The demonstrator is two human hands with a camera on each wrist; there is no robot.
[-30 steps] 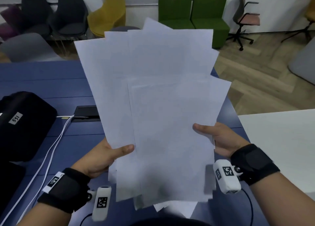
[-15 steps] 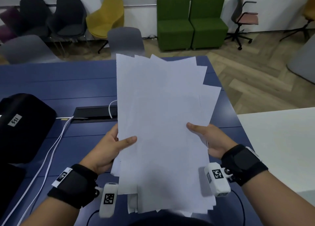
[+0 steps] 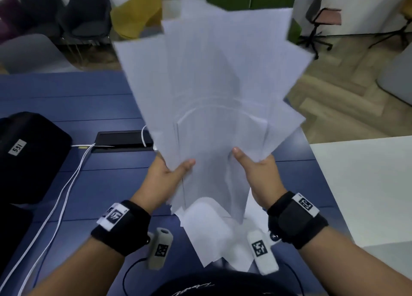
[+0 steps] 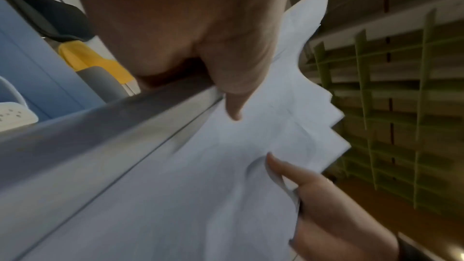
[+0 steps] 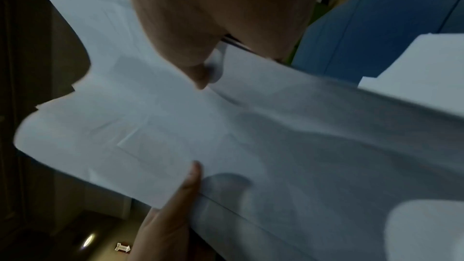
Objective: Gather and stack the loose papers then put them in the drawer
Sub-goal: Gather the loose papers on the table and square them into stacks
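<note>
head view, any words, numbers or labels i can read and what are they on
"531": white label on the black case, turned sideways.
Square coded markers, no letters: wrist bands and wrist cameras.
Pale script on the person's dark shirt: too blurred to read.
Papers: no readable print.
</note>
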